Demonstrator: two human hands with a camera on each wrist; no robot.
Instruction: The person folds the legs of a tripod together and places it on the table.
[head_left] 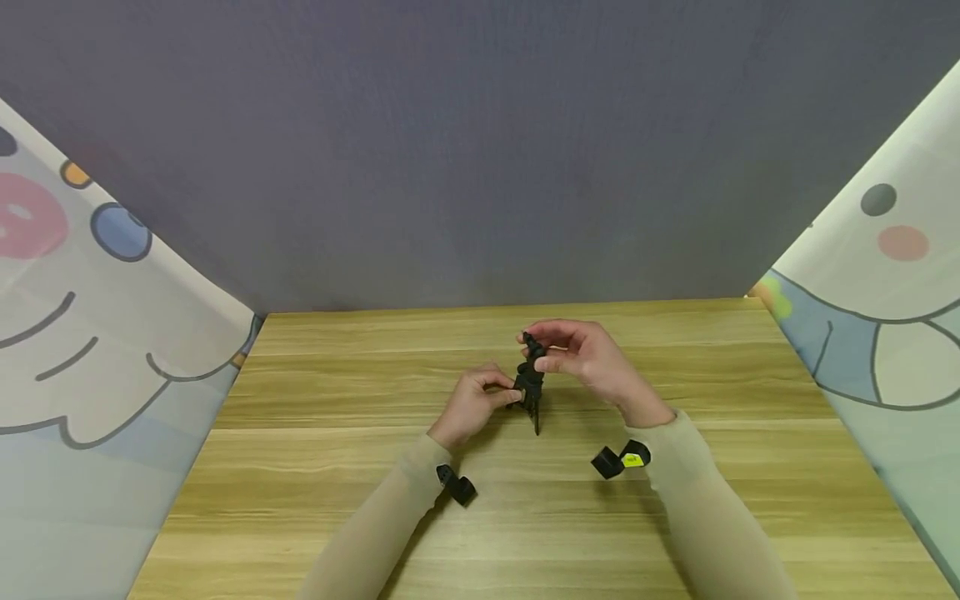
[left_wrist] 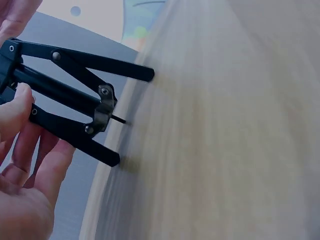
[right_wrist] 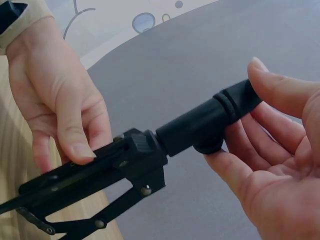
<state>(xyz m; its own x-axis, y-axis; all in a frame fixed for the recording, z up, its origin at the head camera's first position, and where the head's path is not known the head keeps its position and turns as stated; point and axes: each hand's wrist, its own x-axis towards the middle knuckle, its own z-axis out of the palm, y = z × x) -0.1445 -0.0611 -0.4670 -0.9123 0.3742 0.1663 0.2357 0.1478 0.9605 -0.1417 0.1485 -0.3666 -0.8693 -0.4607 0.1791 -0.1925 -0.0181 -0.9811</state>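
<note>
Desk (head_left: 555, 525): one flat top of yellow-brown colour, with the look of wood.
Wood grain: the lighter and darker bands go from left to right, along the straight back edge.
Black tripod (head_left: 531, 383): it is at the middle part of the desk, its legs (left_wrist: 100, 61) spread and pointing to the surface; if the ends really touch, I cannot say.
Shadows: soft and dark, they lie on the desk beside both sleeves (head_left: 712, 500).
</note>
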